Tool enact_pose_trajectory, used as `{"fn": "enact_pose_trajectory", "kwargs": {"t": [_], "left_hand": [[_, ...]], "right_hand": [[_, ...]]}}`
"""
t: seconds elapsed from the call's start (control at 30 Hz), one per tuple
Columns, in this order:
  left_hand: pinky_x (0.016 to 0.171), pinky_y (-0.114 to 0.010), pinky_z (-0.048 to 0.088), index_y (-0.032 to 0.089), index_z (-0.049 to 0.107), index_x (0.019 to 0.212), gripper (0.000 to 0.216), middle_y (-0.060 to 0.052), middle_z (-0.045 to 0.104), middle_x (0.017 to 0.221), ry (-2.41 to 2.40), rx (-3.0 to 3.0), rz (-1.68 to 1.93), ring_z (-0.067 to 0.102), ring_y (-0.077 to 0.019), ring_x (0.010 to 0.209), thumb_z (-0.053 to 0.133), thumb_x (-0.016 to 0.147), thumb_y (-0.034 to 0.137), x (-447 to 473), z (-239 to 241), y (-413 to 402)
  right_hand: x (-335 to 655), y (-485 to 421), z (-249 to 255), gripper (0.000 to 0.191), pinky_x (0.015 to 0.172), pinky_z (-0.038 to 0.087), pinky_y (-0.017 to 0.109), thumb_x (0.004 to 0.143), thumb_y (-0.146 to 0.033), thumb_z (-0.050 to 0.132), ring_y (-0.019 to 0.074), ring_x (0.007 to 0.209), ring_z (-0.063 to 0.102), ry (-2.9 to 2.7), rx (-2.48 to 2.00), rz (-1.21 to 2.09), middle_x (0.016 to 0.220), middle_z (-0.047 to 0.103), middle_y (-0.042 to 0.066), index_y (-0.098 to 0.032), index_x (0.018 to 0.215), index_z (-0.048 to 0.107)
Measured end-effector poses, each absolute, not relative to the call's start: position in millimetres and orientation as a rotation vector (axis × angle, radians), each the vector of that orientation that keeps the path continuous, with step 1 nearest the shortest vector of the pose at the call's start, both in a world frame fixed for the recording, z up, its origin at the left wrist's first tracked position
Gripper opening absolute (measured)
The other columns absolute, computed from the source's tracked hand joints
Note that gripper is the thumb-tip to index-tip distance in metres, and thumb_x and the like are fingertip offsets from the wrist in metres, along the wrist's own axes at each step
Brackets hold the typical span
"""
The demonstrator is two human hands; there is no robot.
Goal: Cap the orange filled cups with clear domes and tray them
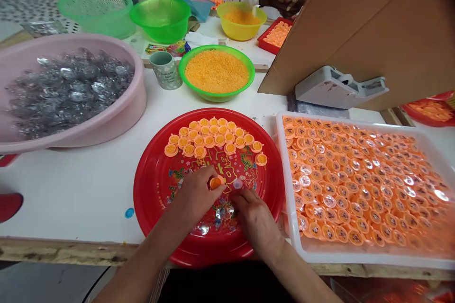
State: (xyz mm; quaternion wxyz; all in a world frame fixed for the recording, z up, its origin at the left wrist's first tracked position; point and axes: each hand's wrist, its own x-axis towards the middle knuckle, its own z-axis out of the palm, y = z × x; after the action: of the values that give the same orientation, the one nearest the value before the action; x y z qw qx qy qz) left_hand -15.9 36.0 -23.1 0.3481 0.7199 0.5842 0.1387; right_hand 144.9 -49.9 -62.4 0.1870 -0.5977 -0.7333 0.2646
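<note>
Over a round red tray (149, 184), my left hand (197, 191) pinches a small orange plastic cup (216, 182) with yellow-orange bits inside. Close to its right, my right hand (254, 215) has its fingertips closed on a small clear plastic lid (237, 183). Several filled orange cups (209, 140) lie in rows along the tray's far side. Loose clear lids (221, 213) are scattered on the tray between and below my hands.
A pink tub (138, 99) of clear plastic pieces stands left. Behind the tray are a mug (166, 71) and a green bowl of orange granules (217, 71). A white bin (289, 227) of lidded orange cups sits right, beneath a cardboard panel (355, 23). Someone works across the table.
</note>
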Motion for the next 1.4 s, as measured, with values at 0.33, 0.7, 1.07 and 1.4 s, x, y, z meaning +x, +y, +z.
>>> {"fn": "enact_pose_trajectory", "kwargs": {"t": [0.33, 0.7, 1.07, 1.4], "left_hand": [[0.055, -0.029, 0.053, 0.019, 0.070, 0.092, 0.024, -0.006, 0.068, 0.095, 1.356, 1.260, 0.462, 0.066, -0.0181, 0.065, 0.067, 0.077, 0.037, -25.3, -28.9, 24.7], [0.079, -0.031, 0.059, 0.022, 0.071, 0.106, 0.030, -0.005, 0.071, 0.103, 1.183, 0.918, 0.588, 0.068, -0.0221, 0.093, 0.072, 0.077, 0.032, -28.2, -24.8, 6.5], [0.075, -0.029, 0.058, 0.019, 0.070, 0.108, 0.036, -0.003, 0.073, 0.093, 1.098, 0.853, 0.516, 0.069, -0.0203, 0.085, 0.072, 0.072, 0.020, -14.9, -23.9, 4.3], [0.088, -0.038, 0.057, 0.023, 0.073, 0.104, 0.032, -0.004, 0.075, 0.102, 0.997, 0.776, 0.584, 0.071, -0.0231, 0.091, 0.074, 0.073, 0.024, -2.2, -15.5, 2.0]], "right_hand": [[148.5, -47.2, -72.1, 0.031, 0.063, 0.047, 0.027, 0.075, 0.008, 0.045, 0.0176, 0.072, 0.060, -1.966, -1.745, 0.786, 0.085, 0.060, 0.007, -0.017, 0.081, 0.062], [155.4, -40.4, -46.9, 0.021, 0.051, 0.038, 0.022, 0.084, -0.035, 0.066, 0.0108, 0.050, 0.050, -0.572, -1.303, 1.607, 0.059, 0.060, -0.002, -0.019, 0.096, 0.057], [153.8, -43.9, -46.4, 0.022, 0.045, 0.039, 0.019, 0.082, -0.035, 0.072, 0.0092, 0.046, 0.050, -0.537, -1.203, 1.639, 0.056, 0.060, -0.003, -0.020, 0.090, 0.058], [161.3, -46.9, -46.5, 0.025, 0.052, 0.041, 0.020, 0.075, -0.034, 0.079, 0.0092, 0.057, 0.051, -0.615, -1.348, 1.521, 0.066, 0.059, -0.003, -0.017, 0.076, 0.060]]}}
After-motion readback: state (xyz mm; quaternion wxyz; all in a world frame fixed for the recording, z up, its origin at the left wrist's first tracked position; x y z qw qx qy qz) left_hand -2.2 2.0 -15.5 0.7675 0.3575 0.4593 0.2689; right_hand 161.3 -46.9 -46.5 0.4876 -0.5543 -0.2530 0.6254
